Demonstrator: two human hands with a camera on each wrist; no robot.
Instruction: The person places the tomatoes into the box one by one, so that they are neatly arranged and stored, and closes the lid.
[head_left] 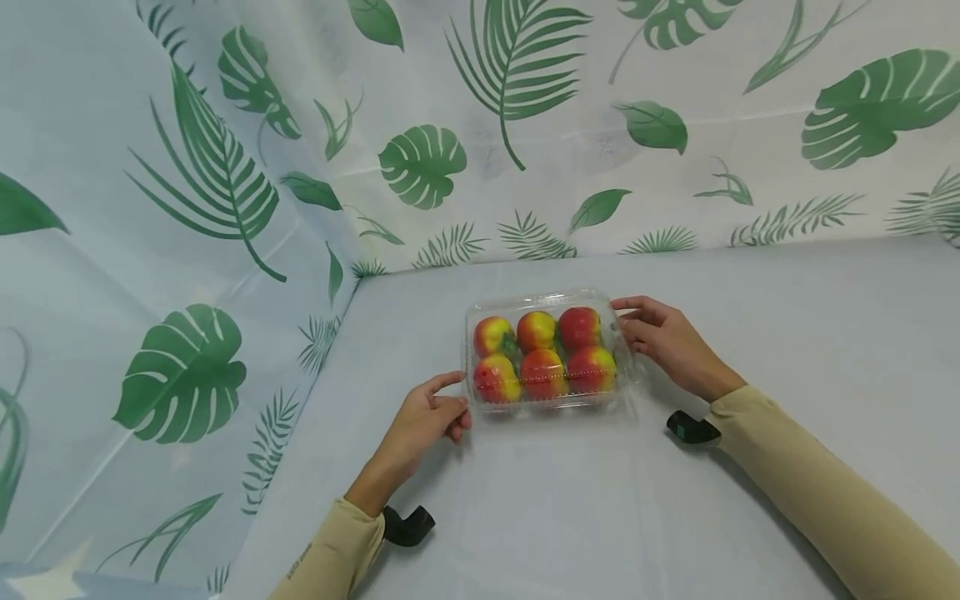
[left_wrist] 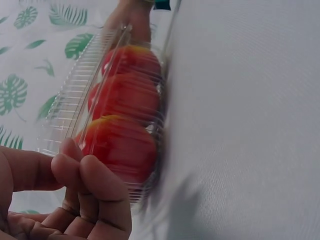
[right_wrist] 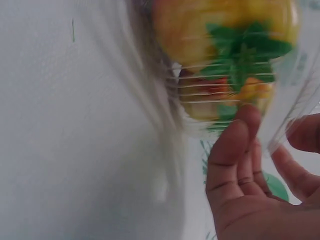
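Note:
A clear plastic clamshell box (head_left: 551, 404) sits on the white table, holding several red-and-yellow fruits (head_left: 543, 372). In the right wrist view, green leafy tops (right_wrist: 245, 50) show on the fruits through the ribbed side. My left hand (head_left: 423, 421) is at the box's left side, its index fingertip at the edge and its other fingers loosely bent. At the right side, my right hand (head_left: 663, 337) has its index finger by the far corner and its remaining fingers along the wall. Some fingertips overlap the plastic in both wrist views, so exact contact is hard to see.
White table surface (head_left: 540, 500) surrounds the box. Behind and to the left hang white sheets with green leaf prints (head_left: 423, 167). A black curved piece (head_left: 408, 527) is at my left wrist, and a similar one (head_left: 692, 427) at the right.

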